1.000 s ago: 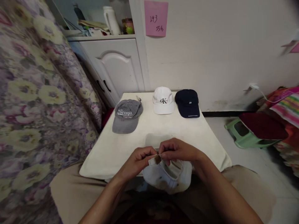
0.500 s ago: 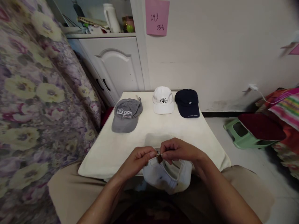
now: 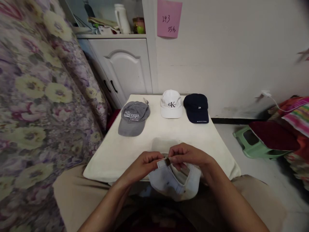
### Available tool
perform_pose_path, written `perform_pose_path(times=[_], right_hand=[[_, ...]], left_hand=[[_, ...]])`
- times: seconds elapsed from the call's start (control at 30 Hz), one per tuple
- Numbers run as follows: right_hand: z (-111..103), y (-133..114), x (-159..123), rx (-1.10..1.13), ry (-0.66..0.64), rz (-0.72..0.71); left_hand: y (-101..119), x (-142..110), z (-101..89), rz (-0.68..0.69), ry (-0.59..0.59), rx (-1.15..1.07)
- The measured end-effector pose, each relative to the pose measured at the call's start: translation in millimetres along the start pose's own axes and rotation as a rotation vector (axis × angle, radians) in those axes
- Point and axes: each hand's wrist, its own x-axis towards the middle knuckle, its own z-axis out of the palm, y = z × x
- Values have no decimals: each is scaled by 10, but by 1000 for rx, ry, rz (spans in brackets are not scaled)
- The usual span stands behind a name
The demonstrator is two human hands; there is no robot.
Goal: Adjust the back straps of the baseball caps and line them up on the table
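Over the near edge of the table, both my hands hold a pale denim-look baseball cap (image 3: 166, 185) with its back opening facing me. My left hand (image 3: 146, 164) pinches the back strap beside its brown-gold buckle (image 3: 167, 161). My right hand (image 3: 187, 155) is closed on the strap at the buckle's other side, fingertips almost meeting the left ones. Past them on the table lie a grey cap (image 3: 133, 118) lettered "Always", a white cap (image 3: 171, 104) marked "GK", and a navy cap (image 3: 196, 108). The far side of the held cap is hidden.
A cream cloth covers the table (image 3: 113, 158). A floral curtain (image 3: 36, 106) hangs at left, before a white cabinet (image 3: 127, 67) holding a white jug (image 3: 122, 19). A pink note (image 3: 169, 18) is on the wall. At right stands a green stool (image 3: 251, 141) with a dark red top.
The view has shifted slightly, so the scene sits further right. My left thumb has moved back from the buckle, and more of the strap's end shows. Both hands keep hold of the cap.
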Motion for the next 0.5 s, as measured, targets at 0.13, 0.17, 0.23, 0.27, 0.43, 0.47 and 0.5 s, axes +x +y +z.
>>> perform_pose_path(times=[0.13,0.17,0.23,0.27,0.43,0.47,0.5], right_hand=[[-40,-26,-42,45,-45,19],[-44,-33,-46,36,-41,18],[-40,-46,-42,4,-18,21],[-35,-49,-36,-10,-4,26],[-12,-34,8,-10,12,32],[-11,-27,15,-13,11,29],[-11,-18,21,-18,11,26]], left_hand=[[-10,-18,-49,0,4,-39],[-14,-20,-57,2,-3,-37],[-22,-21,-61,4,-17,-25],[-27,-18,-59,0,-23,-19],[-33,-2,-30,-31,-71,9],[-30,-2,-25,-31,-79,14],[-25,-2,-22,-29,-86,17]])
